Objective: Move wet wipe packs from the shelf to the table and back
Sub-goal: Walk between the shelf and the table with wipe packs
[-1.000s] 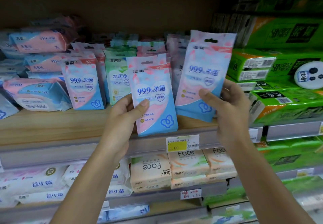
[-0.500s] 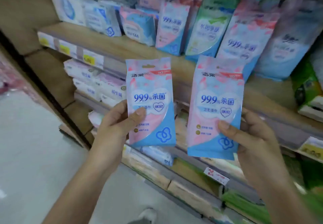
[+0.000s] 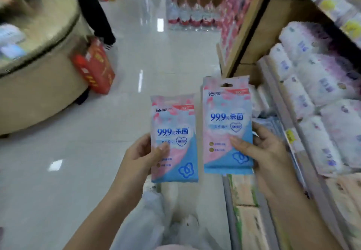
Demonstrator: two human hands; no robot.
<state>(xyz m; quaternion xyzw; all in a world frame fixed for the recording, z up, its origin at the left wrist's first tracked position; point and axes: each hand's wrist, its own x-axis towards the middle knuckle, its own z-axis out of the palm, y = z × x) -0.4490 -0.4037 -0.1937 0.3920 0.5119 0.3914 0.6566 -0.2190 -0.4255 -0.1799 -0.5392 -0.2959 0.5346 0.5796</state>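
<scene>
In the aisle now, turned away from the shelf. Pinching 1 wet wipe pack in left hand, 2nd pack in right hand. Carry toward round table apparently begun.

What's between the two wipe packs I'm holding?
Nothing. A narrow gap separates the left pack from the right pack, and only bare floor shows through it in the head view.

— What's on the round table?
— Blurred, and cut by the left edge.
— Print on the shelf packs?
— Smeared too. Fingers of the left hand hide behind the left wipe pack; those of the right hand, mostly, behind the right wipe pack.
</scene>
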